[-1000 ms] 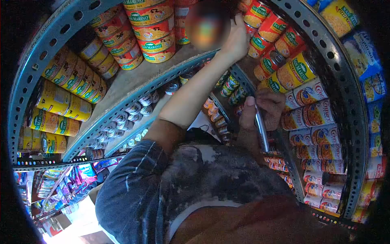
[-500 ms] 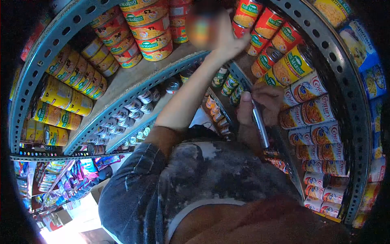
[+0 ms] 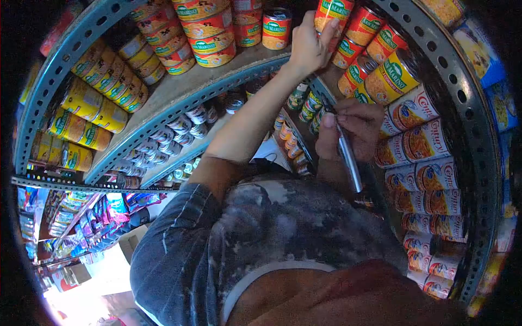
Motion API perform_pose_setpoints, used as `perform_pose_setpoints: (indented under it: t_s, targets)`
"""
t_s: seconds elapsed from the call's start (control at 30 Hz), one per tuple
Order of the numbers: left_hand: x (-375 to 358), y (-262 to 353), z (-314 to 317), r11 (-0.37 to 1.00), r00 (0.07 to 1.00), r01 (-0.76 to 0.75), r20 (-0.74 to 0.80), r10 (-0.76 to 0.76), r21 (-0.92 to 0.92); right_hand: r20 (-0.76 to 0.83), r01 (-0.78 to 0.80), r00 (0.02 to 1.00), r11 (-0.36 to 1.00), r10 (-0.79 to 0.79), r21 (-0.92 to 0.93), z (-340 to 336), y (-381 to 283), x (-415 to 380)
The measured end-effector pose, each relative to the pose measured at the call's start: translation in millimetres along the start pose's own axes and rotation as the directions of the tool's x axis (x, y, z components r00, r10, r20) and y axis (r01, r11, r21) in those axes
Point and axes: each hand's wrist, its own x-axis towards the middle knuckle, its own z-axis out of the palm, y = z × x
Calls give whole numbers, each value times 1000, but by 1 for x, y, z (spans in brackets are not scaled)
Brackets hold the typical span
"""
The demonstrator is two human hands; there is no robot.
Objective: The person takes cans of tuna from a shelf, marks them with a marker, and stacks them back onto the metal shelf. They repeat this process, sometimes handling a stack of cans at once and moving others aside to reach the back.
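My left hand [image 3: 311, 50] reaches up to the top shelf, its fingers and thumb closed around a red San Marino can [image 3: 334, 12] at the upper edge of the view. A single red San Marino can [image 3: 276, 30] stands just left of that hand, apart from it. Lower down, in front of my chest, my right hand [image 3: 353, 127] pinches a silver marker pen [image 3: 348, 155] between thumb and fingers. The pen is tilted, its dark tip pointing up toward the shelf. Several more red cans [image 3: 363, 27] are stacked close to the right of my left hand.
Stacked red cans [image 3: 205, 32] and yellow cans [image 3: 95, 111] fill the shelf at left. White Century cans [image 3: 421, 144] are piled at right beside a perforated metal upright [image 3: 481, 157]. A blue-grey shelf edge [image 3: 185, 111] crosses below, with small cans on lower shelves.
My left hand has shifted right, from beside a blurred can to the red can now in its grip. One can now stands where the blur was. My right hand keeps the marker pen.
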Motion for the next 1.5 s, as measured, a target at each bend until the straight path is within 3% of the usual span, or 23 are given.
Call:
perform_pose_setpoints:
  t_s: [0.1, 0.17, 0.23, 0.33, 0.47, 0.5, 0.57, 0.7, 0.77, 0.9, 0.97, 1.13, 1.2, 1.43, 1.5]
  targets:
    - [-8, 3, -12, 996, 1000, -10, -18, 9, -87, -20, 24, 999, 998, -25, -58, 4, -3, 7]
    - [-22, 14, -21, 932, 997, 71, 24, -67, -355, -126, -13, 992, 996, 2, -86, 9, -6, 11]
    - [-33, 23, -34, 933, 994, 107, 66, -90, -345, -139, -29, 990, 987, 7, -157, 9, -2, 19]
    - [-51, 53, -58, 898, 971, 204, 197, -136, -390, -147, 139, 970, 941, -192, -310, 13, 15, 43]
    - [-67, 66, -66, 751, 943, 328, 240, -229, -574, -276, 175, 940, 977, -203, -120, 31, 34, 57]
    - [-71, 69, -67, 754, 943, 328, 238, -231, -569, -279, 173, 939, 978, -199, -115, 35, 38, 57]
    - [-77, 76, -69, 776, 936, 351, 200, -288, -524, -356, 192, 923, 977, -145, 98, 42, 42, 60]
    - [-84, 58, -75, 801, 914, 405, 223, -339, -440, -418, 228, 897, 959, -140, 168, 47, 45, 60]
    - [-83, 73, -76, 841, 945, 325, 183, -271, -434, -376, 213, 914, 968, -150, 130, 43, 45, 59]
    - [-89, 67, -76, 859, 938, 344, 168, -302, -380, -315, 175, 936, 984, -157, 28, 40, 38, 58]
    - [-88, 79, -77, 889, 962, 268, 151, -226, -372, -307, 182, 937, 983, -164, 29, 39, 39, 58]
    - [-87, 81, -76, 850, 952, 302, 185, -244, -432, -317, 123, 944, 989, -92, 79, 39, 39, 57]
    - [-87, 80, -76, 837, 951, 303, 202, -235, -455, -268, 186, 947, 983, -179, -1, 36, 39, 61]
    - [-91, 83, -74, 870, 960, 275, 170, -223, -410, -229, 116, 967, 993, -107, 26, 34, 35, 58]
    - [-92, 83, -72, 864, 959, 279, 166, -229, -419, -306, 131, 947, 987, -96, 98, 37, 37, 56]
